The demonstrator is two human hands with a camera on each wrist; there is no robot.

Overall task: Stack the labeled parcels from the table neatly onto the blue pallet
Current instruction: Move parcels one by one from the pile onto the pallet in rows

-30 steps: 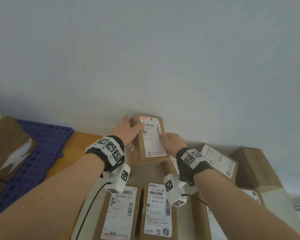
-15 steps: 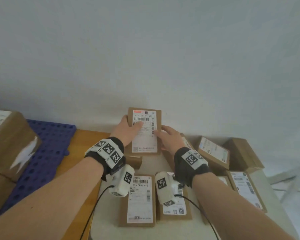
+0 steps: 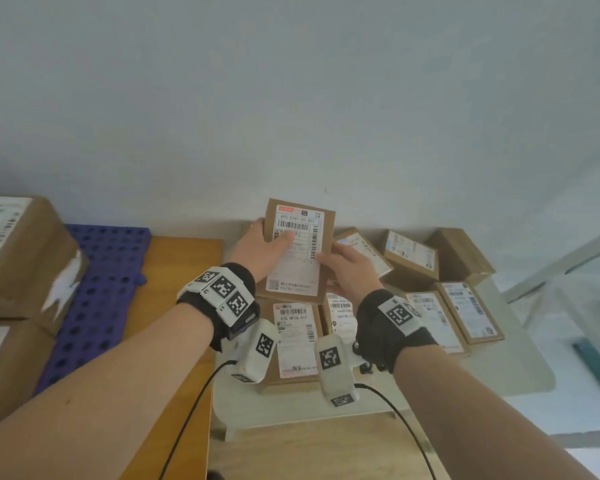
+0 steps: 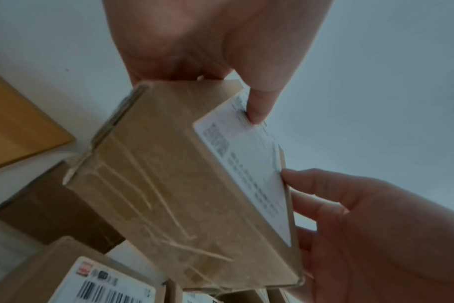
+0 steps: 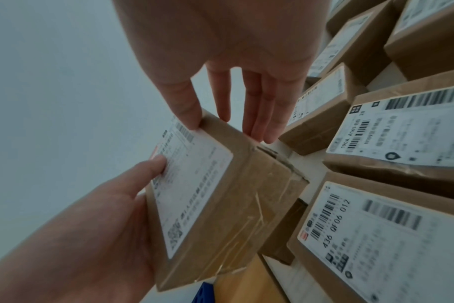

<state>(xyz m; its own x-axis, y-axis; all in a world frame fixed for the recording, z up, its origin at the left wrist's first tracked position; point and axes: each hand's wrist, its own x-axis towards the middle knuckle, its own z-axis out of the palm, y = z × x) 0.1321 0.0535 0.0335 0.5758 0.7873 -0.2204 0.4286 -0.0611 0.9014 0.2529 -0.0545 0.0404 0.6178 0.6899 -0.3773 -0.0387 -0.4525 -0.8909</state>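
Note:
A brown cardboard parcel with a white barcode label is held in the air above the table, label facing me. My left hand grips its left edge, thumb pressed on the label. My right hand pinches its right edge. In the left wrist view the parcel shows its taped side, with the left hand above it. The right wrist view has the right hand with its thumb on the label corner of the parcel and its fingers behind. The blue pallet lies to the left.
Two larger parcels are stacked on the pallet's left part. Several labeled parcels lie on the white table under my hands, more at the back right. A wooden surface lies between pallet and table.
Both hands have lifted the parcel off the pile at the back of the table and drawn it up and toward me. More of the table and pallet shows now.

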